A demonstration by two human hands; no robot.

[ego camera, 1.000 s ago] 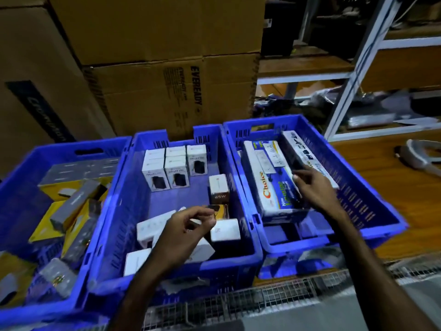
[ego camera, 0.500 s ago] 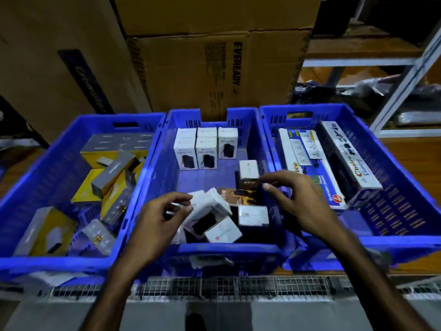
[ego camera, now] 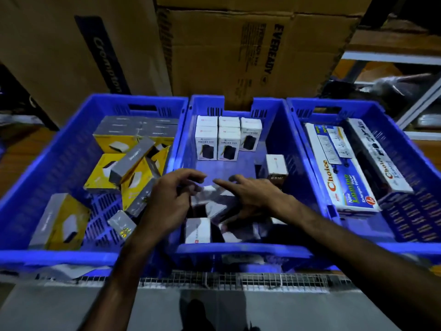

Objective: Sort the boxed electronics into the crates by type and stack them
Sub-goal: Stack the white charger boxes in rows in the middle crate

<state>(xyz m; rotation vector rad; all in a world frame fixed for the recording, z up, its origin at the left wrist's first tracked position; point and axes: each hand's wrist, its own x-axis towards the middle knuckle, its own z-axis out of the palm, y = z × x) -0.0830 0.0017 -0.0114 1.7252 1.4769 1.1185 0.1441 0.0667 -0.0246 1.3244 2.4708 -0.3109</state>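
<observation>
Cardboard boxes (ego camera: 210, 201) fill the slatted plastic middle crate (ego camera: 238, 249); left hand (ego camera: 171, 199) and right hand (ego camera: 253, 194) hover unclenched.

middle crate (ego camera: 274, 130) | floor centre bare | white boxes (ego camera: 217, 144) block rear

Grey wire-mesh rack (ego camera: 238, 280) is carrying three blue slotted plastic crates: middle crate (ego camera: 241, 250); left crate (ego camera: 55, 255) touching its left; right crate (ego camera: 415, 250) touching its right.

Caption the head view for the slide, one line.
Both bare hands, left and right, reach into the middle blue plastic crate over loose small white cardboard boxes.
</observation>
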